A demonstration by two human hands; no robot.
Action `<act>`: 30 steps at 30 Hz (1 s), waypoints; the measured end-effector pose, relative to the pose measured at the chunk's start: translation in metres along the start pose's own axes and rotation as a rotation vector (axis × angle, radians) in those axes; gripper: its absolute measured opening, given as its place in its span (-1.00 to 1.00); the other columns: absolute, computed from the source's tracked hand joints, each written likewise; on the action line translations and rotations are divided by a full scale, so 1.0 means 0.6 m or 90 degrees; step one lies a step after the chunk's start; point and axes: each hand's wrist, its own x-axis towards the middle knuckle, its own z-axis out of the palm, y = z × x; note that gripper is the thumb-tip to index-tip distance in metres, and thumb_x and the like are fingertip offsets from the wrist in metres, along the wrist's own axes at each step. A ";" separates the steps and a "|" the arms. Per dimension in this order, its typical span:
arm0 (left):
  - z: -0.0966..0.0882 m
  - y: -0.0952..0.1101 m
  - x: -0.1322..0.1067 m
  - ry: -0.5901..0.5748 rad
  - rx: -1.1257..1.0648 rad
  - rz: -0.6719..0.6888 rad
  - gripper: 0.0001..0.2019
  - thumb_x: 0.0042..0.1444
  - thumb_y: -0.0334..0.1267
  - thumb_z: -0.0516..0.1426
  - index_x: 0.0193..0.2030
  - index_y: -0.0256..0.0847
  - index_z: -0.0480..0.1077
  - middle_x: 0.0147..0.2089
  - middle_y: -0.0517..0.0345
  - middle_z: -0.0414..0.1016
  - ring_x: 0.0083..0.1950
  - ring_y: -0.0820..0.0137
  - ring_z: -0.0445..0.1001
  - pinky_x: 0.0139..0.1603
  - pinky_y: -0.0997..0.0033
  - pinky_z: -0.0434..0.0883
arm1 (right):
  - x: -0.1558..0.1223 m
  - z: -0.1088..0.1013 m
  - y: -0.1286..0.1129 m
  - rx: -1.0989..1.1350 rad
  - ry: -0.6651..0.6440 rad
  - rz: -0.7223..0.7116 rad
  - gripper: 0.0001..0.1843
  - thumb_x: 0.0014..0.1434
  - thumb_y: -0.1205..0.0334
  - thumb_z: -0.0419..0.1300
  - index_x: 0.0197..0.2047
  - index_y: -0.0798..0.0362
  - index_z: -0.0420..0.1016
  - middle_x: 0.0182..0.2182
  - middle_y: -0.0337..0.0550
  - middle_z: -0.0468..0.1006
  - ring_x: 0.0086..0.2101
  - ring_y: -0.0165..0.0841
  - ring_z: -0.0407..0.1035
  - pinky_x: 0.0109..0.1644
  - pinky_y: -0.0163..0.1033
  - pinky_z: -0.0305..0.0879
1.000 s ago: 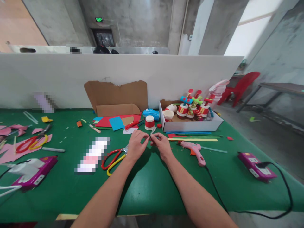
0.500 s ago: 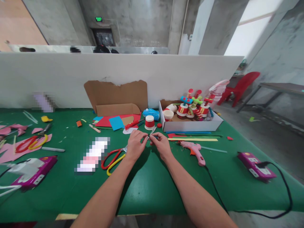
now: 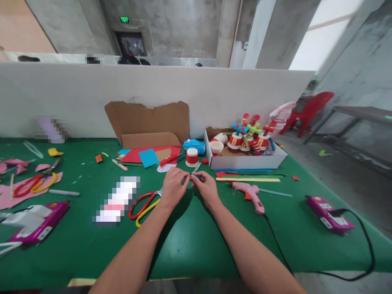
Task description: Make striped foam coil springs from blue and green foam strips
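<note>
My left hand [image 3: 173, 188] and my right hand [image 3: 207, 187] meet over the green table [image 3: 196, 241], fingertips pinched together on a small dark piece [image 3: 195, 177] held between them; what it is I cannot make out. Red and yellow scissors [image 3: 144, 205] lie just left of my left hand. A pink glue gun [image 3: 250, 192] lies to the right of my right hand. A small red and white paper cup [image 3: 192, 157] stands just beyond my fingers.
A white box [image 3: 245, 160] of finished red cup figures stands at the back right. Coloured paper sheets [image 3: 146, 156] and torn cardboard [image 3: 147, 120] lie behind the hands. Purple power strips [image 3: 329, 208] [image 3: 36, 226] sit at both sides, a black cable [image 3: 352, 277] near the front edge.
Both hands stay pinched on the small piece, fingers shifting slightly. The view has tipped a little, so everything sits slightly lower left.
</note>
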 end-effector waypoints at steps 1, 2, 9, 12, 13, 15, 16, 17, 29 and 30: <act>0.000 0.000 0.000 -0.001 0.011 0.004 -0.87 0.14 -0.34 0.08 -0.36 -0.21 0.45 -0.38 0.07 0.46 -0.27 0.32 0.34 -0.18 0.31 0.32 | 0.000 0.000 0.000 -0.003 0.001 -0.002 -0.68 -0.19 0.04 0.36 -0.43 0.08 0.46 -0.57 -0.27 0.52 -0.62 -0.49 0.32 -0.50 -0.35 0.26; 0.001 -0.001 0.000 0.000 0.018 0.007 -0.87 0.14 -0.34 0.08 -0.36 -0.21 0.45 -0.39 0.08 0.46 -0.27 0.32 0.34 -0.19 0.31 0.32 | 0.000 0.000 0.001 -0.006 0.001 -0.003 -0.69 -0.19 0.04 0.36 -0.43 0.08 0.46 -0.57 -0.27 0.52 -0.62 -0.49 0.32 -0.50 -0.35 0.27; 0.004 -0.003 -0.001 0.014 0.021 0.012 -0.87 0.12 -0.36 0.08 -0.40 -0.21 0.44 -0.41 0.10 0.46 -0.29 0.34 0.35 -0.21 0.34 0.34 | 0.001 0.000 0.005 -0.011 0.013 -0.002 -0.70 -0.17 0.04 0.35 -0.44 0.07 0.46 -0.58 -0.27 0.52 -0.63 -0.49 0.32 -0.52 -0.36 0.26; 0.001 0.002 0.000 0.023 0.005 -0.006 -0.88 0.11 -0.37 0.09 -0.40 -0.20 0.44 -0.41 0.12 0.46 -0.29 0.36 0.36 -0.19 0.36 0.34 | 0.003 -0.002 0.008 0.001 0.036 0.006 -0.68 -0.18 0.02 0.36 -0.45 0.08 0.45 -0.58 -0.27 0.52 -0.64 -0.51 0.30 -0.54 -0.37 0.24; 0.000 0.003 0.000 0.029 -0.003 -0.019 -0.88 0.11 -0.37 0.09 -0.40 -0.20 0.43 -0.41 0.13 0.45 -0.30 0.37 0.37 -0.20 0.37 0.33 | 0.004 -0.004 0.009 0.010 0.041 0.012 -0.67 -0.19 0.02 0.36 -0.45 0.08 0.45 -0.59 -0.27 0.52 -0.64 -0.51 0.30 -0.55 -0.38 0.24; -0.003 0.006 0.001 0.043 -0.025 -0.052 -0.89 0.10 -0.37 0.09 -0.41 -0.20 0.42 -0.42 0.15 0.45 -0.30 0.38 0.38 -0.21 0.40 0.33 | 0.007 -0.006 0.010 0.036 0.042 0.025 -0.66 -0.19 0.01 0.37 -0.44 0.07 0.45 -0.59 -0.28 0.52 -0.64 -0.52 0.29 -0.55 -0.38 0.25; -0.003 0.007 0.002 0.048 -0.034 -0.072 -0.88 0.10 -0.36 0.09 -0.42 -0.20 0.41 -0.43 0.16 0.44 -0.32 0.39 0.38 -0.22 0.41 0.33 | 0.008 -0.008 0.010 0.053 0.040 0.030 -0.66 -0.19 0.01 0.37 -0.44 0.07 0.45 -0.59 -0.28 0.51 -0.64 -0.52 0.29 -0.54 -0.38 0.26; -0.004 0.008 0.003 0.052 -0.039 -0.094 -0.87 0.10 -0.34 0.09 -0.46 -0.19 0.38 -0.45 0.17 0.42 -0.34 0.40 0.37 -0.24 0.42 0.32 | 0.009 -0.009 0.009 0.071 0.036 0.034 -0.66 -0.20 0.02 0.38 -0.43 0.07 0.46 -0.59 -0.29 0.51 -0.63 -0.53 0.29 -0.53 -0.38 0.27; -0.011 0.000 0.002 -0.084 -0.189 -0.308 -0.80 -0.06 -0.40 -0.05 -0.61 -0.18 0.31 -0.69 0.30 0.18 -0.61 0.48 0.19 -0.54 0.51 0.16 | 0.013 -0.020 -0.001 0.276 -0.036 0.049 -0.67 -0.22 0.20 0.43 -0.32 0.02 0.52 -0.46 -0.29 0.53 -0.46 -0.50 0.39 -0.24 -0.33 0.37; -0.011 0.001 0.002 -0.097 -0.181 -0.311 -0.80 -0.04 -0.37 -0.04 -0.59 -0.18 0.33 -0.69 0.30 0.19 -0.61 0.48 0.19 -0.55 0.50 0.16 | 0.013 -0.020 -0.001 0.278 -0.047 0.049 -0.67 -0.22 0.21 0.43 -0.31 0.02 0.53 -0.44 -0.28 0.54 -0.44 -0.50 0.40 -0.23 -0.33 0.37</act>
